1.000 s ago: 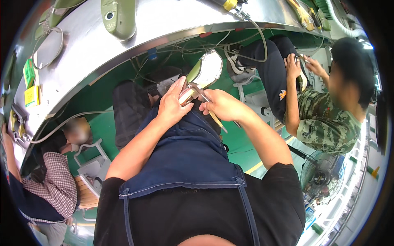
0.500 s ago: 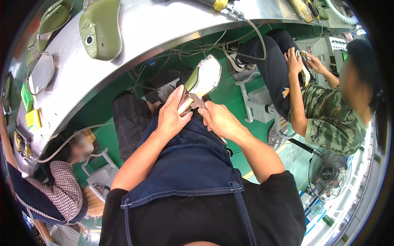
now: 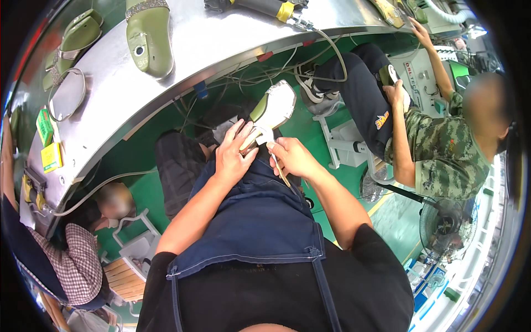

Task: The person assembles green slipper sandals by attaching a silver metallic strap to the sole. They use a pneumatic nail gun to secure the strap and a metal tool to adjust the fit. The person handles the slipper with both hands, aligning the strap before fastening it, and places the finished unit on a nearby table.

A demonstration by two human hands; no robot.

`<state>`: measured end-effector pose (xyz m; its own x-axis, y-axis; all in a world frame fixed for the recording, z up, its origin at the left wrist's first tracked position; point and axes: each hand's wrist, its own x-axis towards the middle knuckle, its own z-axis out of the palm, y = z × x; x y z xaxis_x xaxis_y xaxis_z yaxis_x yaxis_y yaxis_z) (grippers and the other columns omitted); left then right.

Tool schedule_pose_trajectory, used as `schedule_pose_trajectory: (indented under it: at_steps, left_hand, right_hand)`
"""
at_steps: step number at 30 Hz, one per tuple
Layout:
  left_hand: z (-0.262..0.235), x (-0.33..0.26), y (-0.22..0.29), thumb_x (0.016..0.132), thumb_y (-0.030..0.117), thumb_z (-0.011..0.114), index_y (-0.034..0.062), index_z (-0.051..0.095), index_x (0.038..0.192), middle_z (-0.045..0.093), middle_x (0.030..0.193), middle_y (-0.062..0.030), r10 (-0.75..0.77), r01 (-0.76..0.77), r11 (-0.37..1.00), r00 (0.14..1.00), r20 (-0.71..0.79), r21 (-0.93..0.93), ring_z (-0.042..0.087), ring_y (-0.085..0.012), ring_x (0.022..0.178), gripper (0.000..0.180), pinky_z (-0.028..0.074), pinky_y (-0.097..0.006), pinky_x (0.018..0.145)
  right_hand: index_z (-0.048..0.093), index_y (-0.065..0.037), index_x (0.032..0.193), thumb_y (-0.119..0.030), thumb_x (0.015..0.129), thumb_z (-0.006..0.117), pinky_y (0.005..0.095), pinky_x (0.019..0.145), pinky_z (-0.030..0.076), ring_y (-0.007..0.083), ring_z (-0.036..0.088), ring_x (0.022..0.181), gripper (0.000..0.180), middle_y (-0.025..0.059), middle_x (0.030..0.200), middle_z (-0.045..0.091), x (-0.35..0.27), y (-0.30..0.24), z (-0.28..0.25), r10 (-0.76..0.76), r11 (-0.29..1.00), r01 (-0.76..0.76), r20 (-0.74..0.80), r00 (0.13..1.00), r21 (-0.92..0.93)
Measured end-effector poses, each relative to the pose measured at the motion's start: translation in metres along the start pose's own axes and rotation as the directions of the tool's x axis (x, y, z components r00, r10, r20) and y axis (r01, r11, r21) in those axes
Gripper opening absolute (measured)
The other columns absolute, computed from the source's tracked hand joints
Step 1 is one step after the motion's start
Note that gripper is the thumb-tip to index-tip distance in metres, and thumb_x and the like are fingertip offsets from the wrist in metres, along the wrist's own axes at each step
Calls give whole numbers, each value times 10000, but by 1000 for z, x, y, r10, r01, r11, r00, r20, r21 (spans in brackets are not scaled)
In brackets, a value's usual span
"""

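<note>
Over my lap, a green shoe last (image 3: 258,110) lies with its pale, silvery-edged sole side (image 3: 278,105) facing up and its toe pointing away from me. My left hand (image 3: 234,155) is closed around the near end of the last, fingers along its left side. In my right hand (image 3: 292,157) are metal pincers (image 3: 266,137), their curved head against the shoe's edge beside my left fingers. One handle sticks out below my right fingers. The jaws' exact bite is too small to make out.
A curved metal bench (image 3: 204,44) spans the far side, bearing green lasts (image 3: 149,41), a yellow-collared air tool (image 3: 285,11), a round mirror-like disc (image 3: 67,95) and small boxes (image 3: 51,157). Hoses hang under it. Co-workers sit left and right (image 3: 442,144); a fan (image 3: 448,221) stands at right.
My right hand has turned the pincers, so the head now catches light and a handle shows below. The last stays in my left hand. The co-worker at right has reached toward the bench.
</note>
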<state>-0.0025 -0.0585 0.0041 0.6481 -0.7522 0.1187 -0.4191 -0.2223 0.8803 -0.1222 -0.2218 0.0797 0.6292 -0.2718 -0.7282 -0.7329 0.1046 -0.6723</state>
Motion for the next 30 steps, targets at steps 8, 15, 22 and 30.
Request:
schedule_pose_trajectory:
  at_steps: [8, 15, 22, 30]
  left_hand:
    - [1, 3, -6, 786, 131, 850, 150, 593, 1471, 567, 1470, -233, 149, -152, 973, 988, 32, 174, 685, -431, 1133, 732, 588, -463, 946]
    - [-7, -3, -5, 826, 163, 832, 150, 562, 1499, 541, 1497, -229, 128, -154, 955, 985, 118, 255, 675, -426, 1157, 725, 592, -471, 938]
    - [-7, -5, -5, 883, 212, 779, 188, 526, 1514, 480, 1518, -223, 147, -194, 926, 976, 162, 324, 665, -420, 1114, 680, 607, -492, 881]
    - [-14, -7, -6, 871, 210, 792, 192, 625, 1425, 496, 1501, -218, 163, -195, 929, 979, 122, 315, 668, -406, 1115, 578, 620, -477, 866]
  right_hand:
    - [619, 22, 1013, -288, 1087, 550, 324, 523, 566, 179, 690, 606, 326, 84, 789, 683, 9, 4, -19, 7, 1000, -9, 90, 996, 25]
    - [651, 62, 1141, -233, 1079, 569, 335, 688, 633, 241, 769, 816, 313, 172, 986, 757, 6, -30, -65, 102, 977, -36, 313, 944, -211]
    - [609, 30, 1018, -136, 1027, 562, 336, 670, 520, 159, 669, 746, 173, 75, 802, 668, -32, -144, -92, -431, 712, 311, -43, 901, -630]
    - [622, 2, 1239, -196, 972, 670, 545, 907, 520, 478, 642, 1074, 336, 269, 1098, 669, 79, -246, -84, -950, 154, 349, -41, 310, -924]
